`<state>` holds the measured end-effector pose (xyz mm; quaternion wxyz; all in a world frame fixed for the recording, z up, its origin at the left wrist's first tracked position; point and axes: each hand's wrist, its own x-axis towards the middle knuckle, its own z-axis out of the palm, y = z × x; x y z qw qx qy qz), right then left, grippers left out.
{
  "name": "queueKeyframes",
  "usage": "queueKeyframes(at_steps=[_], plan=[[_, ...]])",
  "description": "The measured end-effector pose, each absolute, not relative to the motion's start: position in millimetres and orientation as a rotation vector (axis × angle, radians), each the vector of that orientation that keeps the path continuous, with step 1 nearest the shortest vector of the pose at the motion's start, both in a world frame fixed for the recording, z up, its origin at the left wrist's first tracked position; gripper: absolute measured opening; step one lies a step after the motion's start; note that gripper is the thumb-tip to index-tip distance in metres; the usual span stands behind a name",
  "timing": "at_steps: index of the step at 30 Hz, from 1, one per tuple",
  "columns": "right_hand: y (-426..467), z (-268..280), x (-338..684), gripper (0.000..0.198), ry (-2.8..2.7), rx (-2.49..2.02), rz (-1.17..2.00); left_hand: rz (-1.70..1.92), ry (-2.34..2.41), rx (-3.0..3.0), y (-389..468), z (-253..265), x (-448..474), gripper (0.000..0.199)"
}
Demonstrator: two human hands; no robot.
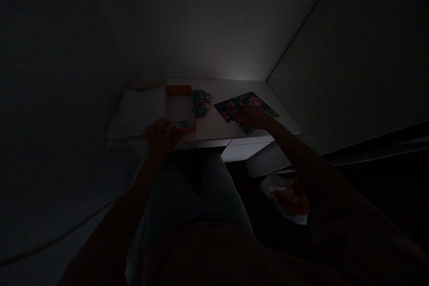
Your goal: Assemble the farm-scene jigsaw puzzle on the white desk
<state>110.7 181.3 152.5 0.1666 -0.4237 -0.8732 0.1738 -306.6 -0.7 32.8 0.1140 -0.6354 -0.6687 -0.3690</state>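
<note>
In the dim head view, a colourful jigsaw puzzle with a flower pattern lies on the white desk. My right hand is over its near edge, the fingers drawn together and pointing left. Whatever the fingertips hold, if anything, is lost in the dark. My left hand grips the near left corner of an open orange-edged box. A few loose puzzle pieces lie inside the box by its near wall. Just right of the box is a heap of loose pieces.
White sheets lie left of the box. Walls stand behind and to the right of the desk. Below the desk edge, a white drawer front shows, with a plastic bag on the floor. A pale cable runs at lower left.
</note>
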Motion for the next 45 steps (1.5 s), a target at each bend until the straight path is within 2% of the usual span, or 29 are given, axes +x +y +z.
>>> queueKeyframes(at_steps=[3,6,10,13,16,20,24,29,34,40,45], plan=[[179.7,166.3,88.6,0.026,-2.368,-1.254,0.574,-1.082,-1.947,-1.861,-1.1,33.7,-305.7,0.03],[170.2,178.5,35.5,0.032,-2.213,-1.044,0.527,-1.06,-1.943,-1.846,-1.6,35.1,-305.0,0.029],[154.3,183.7,-47.7,0.036,-2.468,-0.618,0.596,-1.022,-1.943,-1.83,-3.5,38.1,-303.2,0.026],[149.8,181.5,-69.8,0.04,-2.596,-0.551,0.507,-0.997,-1.931,-1.838,-5.0,40.1,-301.9,0.027],[155.1,175.7,-35.4,0.039,-2.597,-0.682,0.447,-1.001,-1.946,-1.842,-5.7,41.7,-300.5,0.026],[163.3,160.8,64.3,0.04,-2.649,-0.951,0.391,-1.046,-1.957,-1.856,-5.5,43.1,-299.5,0.028],[152.9,133.5,149.1,0.07,-2.749,-1.062,0.365,-1.097,-1.97,-1.848,-3.5,41.5,-301.1,0.03],[135.9,96.0,180.6,0.055,-2.674,-1.189,0.265,-1.129,-1.96,-1.853,-0.9,36.5,-305.1,0.032],[131.2,92.3,184.8,0.035,-2.606,-1.287,0.321,-1.089,-1.949,-1.858,-1.3,35.0,-306.7,0.035],[158.0,115.6,189.7,0.03,-2.412,-1.259,0.291,-1.124,-1.978,-1.847,-0.4,35.7,-305.6,0.035],[204.0,143.9,180.1,0.04,-2.226,-1.279,0.296,-1.112,-1.949,-1.83,1.3,33.5,-306.1,0.037]])
